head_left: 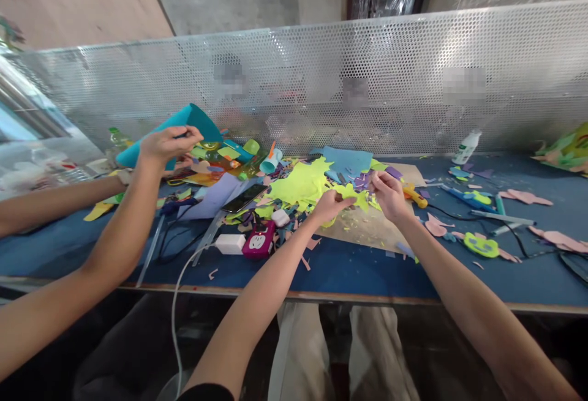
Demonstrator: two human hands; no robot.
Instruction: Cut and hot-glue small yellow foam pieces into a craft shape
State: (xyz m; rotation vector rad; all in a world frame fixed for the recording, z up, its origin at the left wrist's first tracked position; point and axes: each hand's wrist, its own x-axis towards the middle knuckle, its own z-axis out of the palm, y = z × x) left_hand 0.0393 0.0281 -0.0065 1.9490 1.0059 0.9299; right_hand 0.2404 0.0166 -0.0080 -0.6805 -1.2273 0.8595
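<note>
My left hand (331, 207) is closed on a bright yellow-green cutout (361, 199) of foam or felt with a ragged outline. Just to its right, my right hand (388, 195) is raised in a pinch near the cutout's edge. Whatever sits between those fingertips is too small to make out. Behind my left hand lies a larger yellow-green sheet (298, 182) with jagged edges, on top of loose scraps. A light blue sheet (349, 161) rests beyond it. A yellow-orange tool (414, 195) with a dark cord lies beside my right wrist.
At left, a co-worker's hand (168, 142) holds up a folded teal sheet (202, 120). A phone (245, 198), a magenta device (260, 240) and a white charger (230, 243) lie on the blue table (349, 275). A white bottle (467, 147) stands by the perforated metal panel (404, 82).
</note>
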